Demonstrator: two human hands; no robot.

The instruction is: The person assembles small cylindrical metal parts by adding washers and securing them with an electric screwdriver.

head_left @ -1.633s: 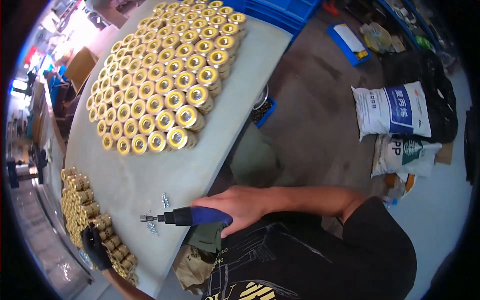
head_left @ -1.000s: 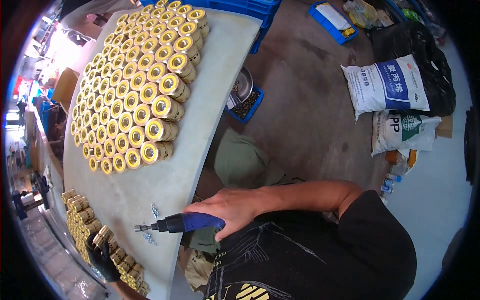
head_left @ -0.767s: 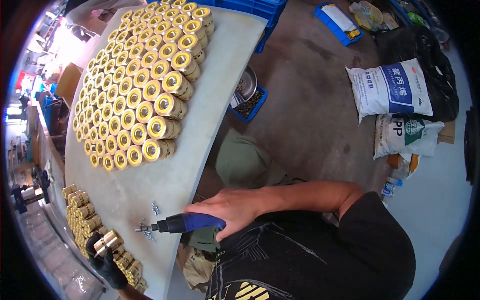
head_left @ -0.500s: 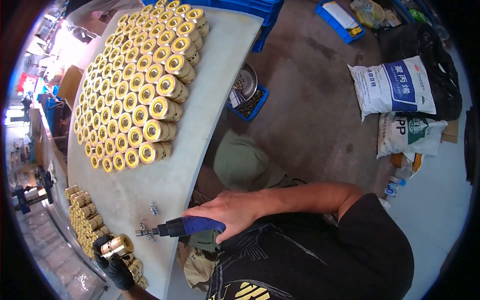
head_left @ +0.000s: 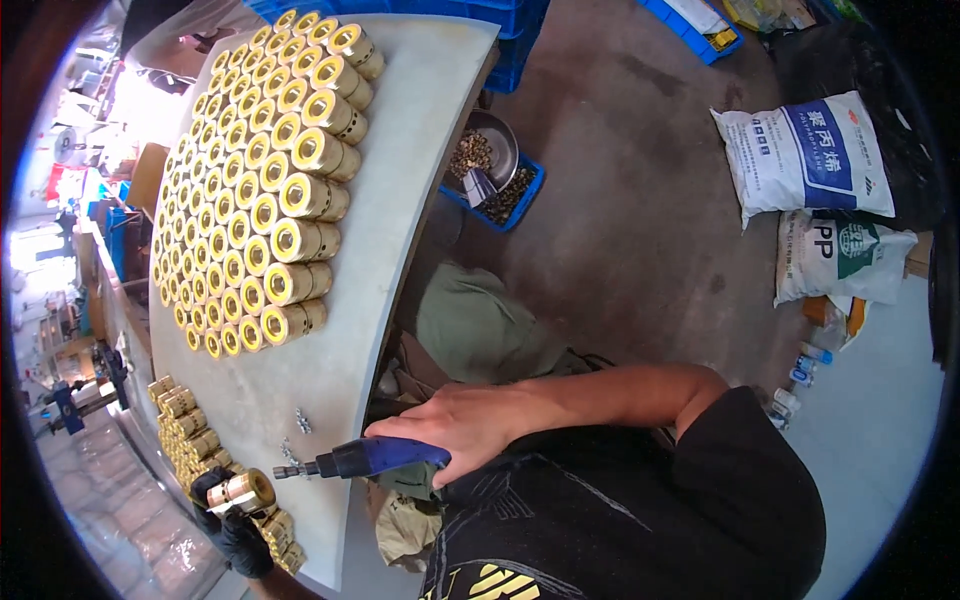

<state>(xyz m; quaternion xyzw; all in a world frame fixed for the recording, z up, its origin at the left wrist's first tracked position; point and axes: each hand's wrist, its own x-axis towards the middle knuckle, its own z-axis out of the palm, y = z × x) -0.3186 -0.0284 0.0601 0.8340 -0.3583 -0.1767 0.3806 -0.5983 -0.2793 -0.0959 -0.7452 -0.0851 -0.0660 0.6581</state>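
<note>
My left hand (head_left: pixel 238 535), in a black glove, is closed around a brass cylindrical fitting (head_left: pixel 242 491) at the lower left, its round end turned to the right. My bare right hand (head_left: pixel 455 425) grips a blue and black power screwdriver (head_left: pixel 372 458) whose metal socket tip points left, a short way from the fitting and apart from it. Small screws (head_left: pixel 302 420) lie in a loose little pile on the table (head_left: pixel 330 390) just beyond the tool's tip. Beside my left hand, several more brass fittings (head_left: pixel 190 437) stand in a cluster along the table's left edge.
Many brass fittings with yellow inner rings (head_left: pixel 255 185) stand in close rows on the table's far part. Blue crates (head_left: pixel 520 45) are stacked beyond it. On the floor are a metal bowl (head_left: pixel 508 135) in a blue tray (head_left: pixel 527 208) and white printed sacks (head_left: pixel 806 160) at right.
The view has shifted slightly, so the rows of fittings appear farther left. Both hands keep their holds; the fitting and the screwdriver's tip now look closer together.
</note>
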